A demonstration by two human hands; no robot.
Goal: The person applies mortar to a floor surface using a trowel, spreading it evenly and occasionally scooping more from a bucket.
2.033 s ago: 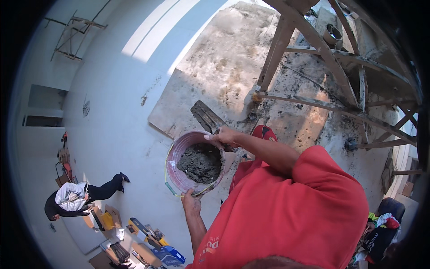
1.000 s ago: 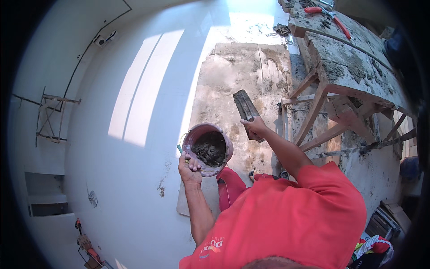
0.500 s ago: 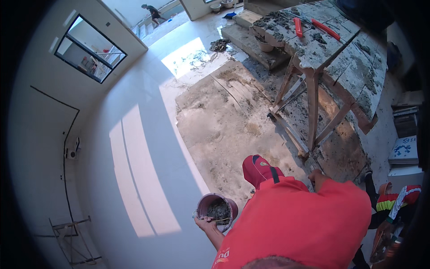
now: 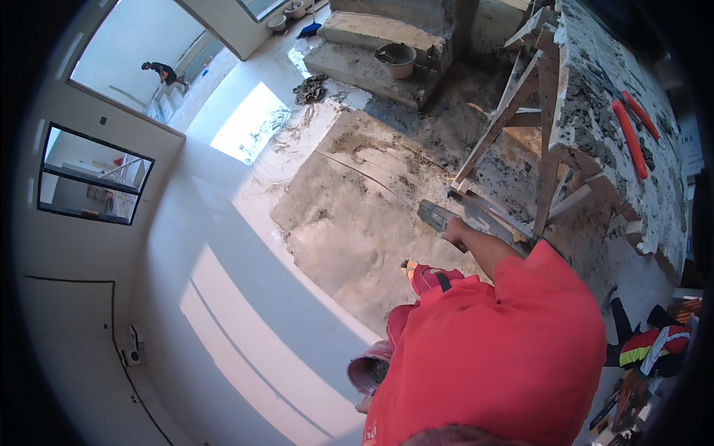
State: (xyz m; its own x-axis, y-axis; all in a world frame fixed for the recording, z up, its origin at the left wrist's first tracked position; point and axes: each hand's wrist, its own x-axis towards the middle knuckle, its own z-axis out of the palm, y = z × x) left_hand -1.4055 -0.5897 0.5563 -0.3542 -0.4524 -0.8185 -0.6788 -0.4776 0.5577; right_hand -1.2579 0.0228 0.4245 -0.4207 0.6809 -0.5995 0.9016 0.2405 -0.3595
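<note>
My right hand (image 4: 455, 234) is closed round a flat, grey-smeared trowel (image 4: 433, 215), stretched out over a floor patch coated with grey-brown mortar (image 4: 335, 230). Low at my left side, a pinkish bucket (image 4: 363, 369) tilts, with dark wet mortar (image 4: 379, 369) partly visible inside. Only a bit of my left hand (image 4: 364, 404) shows at the bucket's lower edge; my red shirt hides the rest. The trowel blade is above or against the patch; I cannot tell whether it touches.
A mortar-splashed platform (image 4: 595, 141) on wooden legs stands at right, bearing red-handled tools (image 4: 631, 141). Concrete steps (image 4: 372, 63) rise behind, with a pale bucket (image 4: 396, 61) on one. A crumpled dark cloth (image 4: 310, 89) lies nearby. Another person (image 4: 165, 74) bends over beyond the doorway.
My right hand has reached forward, bringing the trowel into view. The bucket has dropped closer to my body and is now partly hidden. My view has turned right.
</note>
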